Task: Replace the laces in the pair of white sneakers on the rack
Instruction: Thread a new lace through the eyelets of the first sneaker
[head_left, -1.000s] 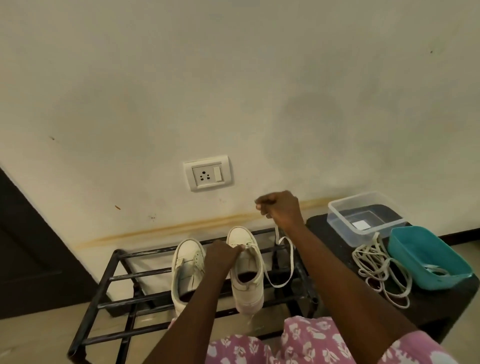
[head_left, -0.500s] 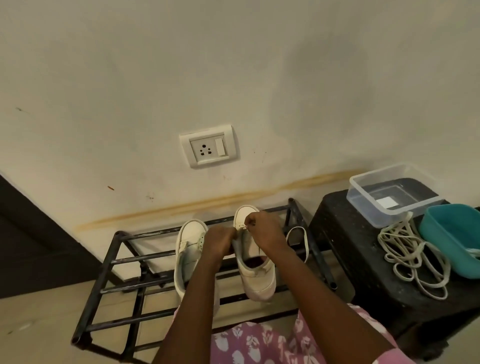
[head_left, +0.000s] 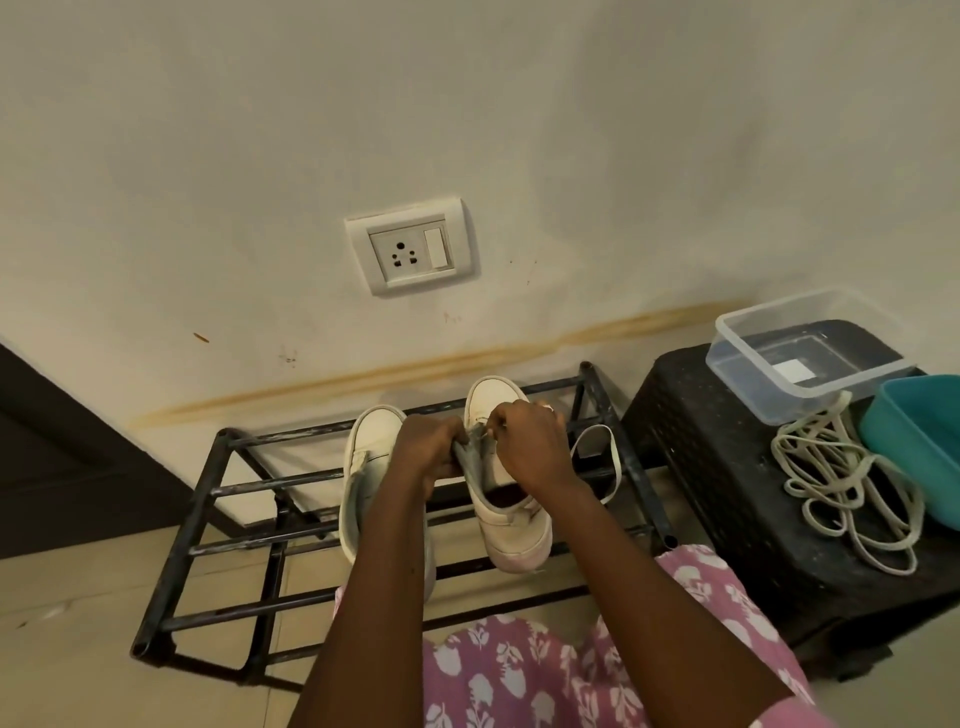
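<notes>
We have both hands on the right-hand sneaker (head_left: 511, 519), which sits under them across the bars of the rack (head_left: 234, 488). Our left hand (head_left: 431, 449) grips its tongue and inner side with the fingers curled round the material. Our right hand (head_left: 524, 447) seems to pinch the lace (head_left: 605, 457) at the eyelets, though the fingertips are hidden, so we cannot tell which eyelet. The slack of that lace loops out just right of the right hand and lies over the rack bars. A quick pull could catch it on a bar end and jerk the shoe askew. The sneaker rests only on open bars, so if the left hand loosens, its heel could tip down between them. The other sneaker (head_left: 371, 441) lies right beneath our left forearm, and a stray elbow could shove it off. Well to the right of the right hand, a tangled pile of laces (head_left: 841, 483) sprawls on the black stool (head_left: 727, 467)—drop the pulled lace there and old and new may get muddled.
</notes>
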